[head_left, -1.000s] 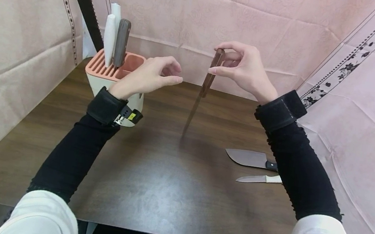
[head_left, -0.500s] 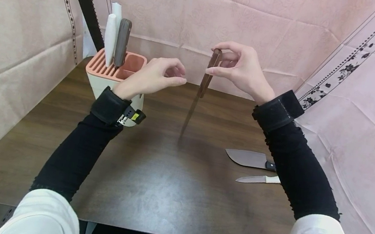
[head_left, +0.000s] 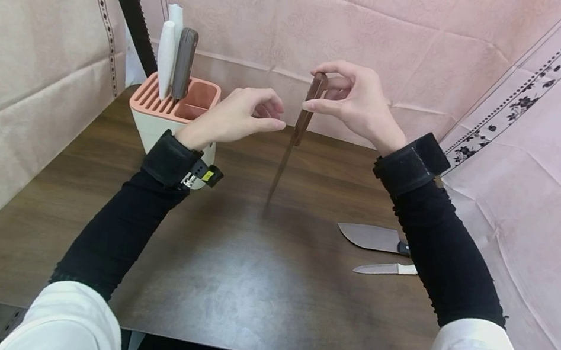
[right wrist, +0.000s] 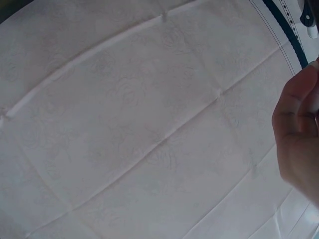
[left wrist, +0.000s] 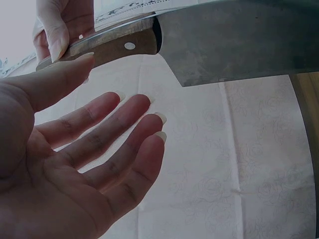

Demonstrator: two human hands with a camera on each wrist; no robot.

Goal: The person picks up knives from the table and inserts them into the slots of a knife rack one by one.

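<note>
My right hand (head_left: 357,102) pinches the brown wooden handle of a cleaver (head_left: 314,99) between thumb and fingers. The cleaver hangs handle up, seen edge-on, its blade slanting down toward the table. In the left wrist view its broad grey blade (left wrist: 239,45) and riveted handle show clearly. Left of it hovers my left hand (head_left: 240,115), fingers loosely bent and holding nothing. That palm (left wrist: 65,184) faces the cleaver, the thumb close to the handle; whether it touches, I cannot tell. Only part of my right hand (right wrist: 299,124) appears in the right wrist view.
A white knife block (head_left: 172,118) with a pink slotted top stands at the back left, holding two white-handled knives and a grey-handled one. On the right of the wooden table (head_left: 243,289) lie a black-handled broad knife (head_left: 369,236) and a small white-handled knife (head_left: 380,268).
My right hand has drifted slightly left with the cleaver. My left hand has shifted a little to the right, toward it.
</note>
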